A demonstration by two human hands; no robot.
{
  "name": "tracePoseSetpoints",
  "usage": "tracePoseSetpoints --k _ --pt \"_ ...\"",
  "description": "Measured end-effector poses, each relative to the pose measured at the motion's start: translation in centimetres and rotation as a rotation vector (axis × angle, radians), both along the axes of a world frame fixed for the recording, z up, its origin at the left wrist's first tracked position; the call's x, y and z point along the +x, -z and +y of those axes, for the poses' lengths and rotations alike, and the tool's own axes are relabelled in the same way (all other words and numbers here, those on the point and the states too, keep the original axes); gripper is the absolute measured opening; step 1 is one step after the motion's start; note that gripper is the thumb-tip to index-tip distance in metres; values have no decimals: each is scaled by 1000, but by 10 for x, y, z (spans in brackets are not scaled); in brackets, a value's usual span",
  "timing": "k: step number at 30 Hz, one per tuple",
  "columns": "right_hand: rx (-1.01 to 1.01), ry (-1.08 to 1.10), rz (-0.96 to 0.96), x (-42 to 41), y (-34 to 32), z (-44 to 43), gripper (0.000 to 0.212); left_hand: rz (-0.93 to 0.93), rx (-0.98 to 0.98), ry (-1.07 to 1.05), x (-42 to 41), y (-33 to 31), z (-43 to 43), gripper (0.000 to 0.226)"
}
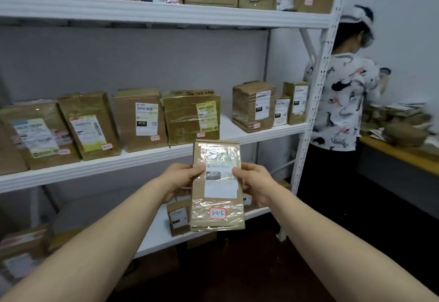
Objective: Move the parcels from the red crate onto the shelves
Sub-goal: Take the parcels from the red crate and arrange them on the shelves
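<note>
So a flat brown parcel (217, 222) is held upright in the air, right in front of the white shelves (142, 156). It's pinched at both side edges, by the left hand (183, 180) and the right hand (256, 182), with thumbs laid over the shipping label (221, 187). A red-bordered sticker (217, 213) marked "3-2-6" is stuck near the bottom. Taped boxes (140, 121) are lined up along the middle shelf. Off right, another person (342, 102) is seen at a surface (399, 153) piled with packages.

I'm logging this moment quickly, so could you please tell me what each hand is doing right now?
Left hand: holding the parcel by its left edge.
Right hand: holding the same parcel by its right edge.
</note>
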State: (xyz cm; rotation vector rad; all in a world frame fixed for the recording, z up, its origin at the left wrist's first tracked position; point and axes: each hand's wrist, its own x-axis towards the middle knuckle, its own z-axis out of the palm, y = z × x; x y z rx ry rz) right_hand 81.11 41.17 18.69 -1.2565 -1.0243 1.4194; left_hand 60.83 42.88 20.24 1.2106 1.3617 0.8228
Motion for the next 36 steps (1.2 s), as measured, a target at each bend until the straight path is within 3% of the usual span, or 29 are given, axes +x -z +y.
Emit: tracePoseSetpoints --k 6,10,12,17,20,24,28,32,36 --pt "-3 22 -98 42 3 7 35 77 8 130 34 3 19 43" --pt "80 118 -192 68 -7 31 93 145 19 235 53 -1 35 55" --pt "116 87 -266 80 -21 41 104 136 17 270 61 -2 47 62" --pt "133 -167 -714 101 -63 76 75 161 103 320 79 -13 88 50" --pt "205 -223 -945 101 -89 110 57 247 238 343 84 -30 122 56" --pt "307 -246 -1232 98 -113 166 61 414 509 106 84 -55 177 61" --pt "417 -182 -1379 101 -124 215 65 846 788 -118 77 -63 219 58" --pt "534 -89 -1545 100 -120 250 61 1123 832 -123 75 -62 244 67" --pt "617 -86 -1543 98 -121 277 58 1278 831 -130 74 -66 262 76"
